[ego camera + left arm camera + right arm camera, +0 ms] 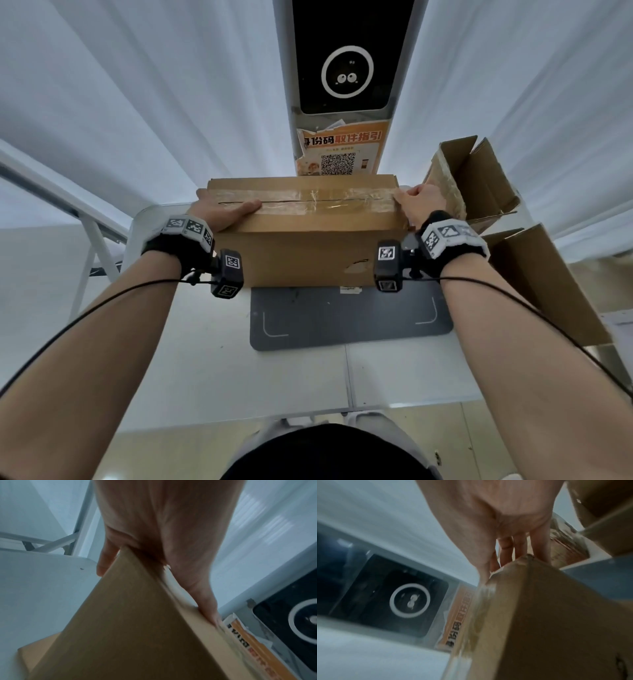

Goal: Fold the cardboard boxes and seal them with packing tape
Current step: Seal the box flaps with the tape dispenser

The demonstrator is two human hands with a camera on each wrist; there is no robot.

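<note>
Boxes: three; one closed box on the white table, two open boxes at the right.
Tape: one clear strip along the closed box's top seam.
Box axis: long side runs left to right.
Left hand: flat, thumb along the top, fingers down the left end.
Right hand: clamped over the right end.
Left wrist view only: fingers wrapping the left end.
Right wrist view only: fingers behind the corner.
</note>
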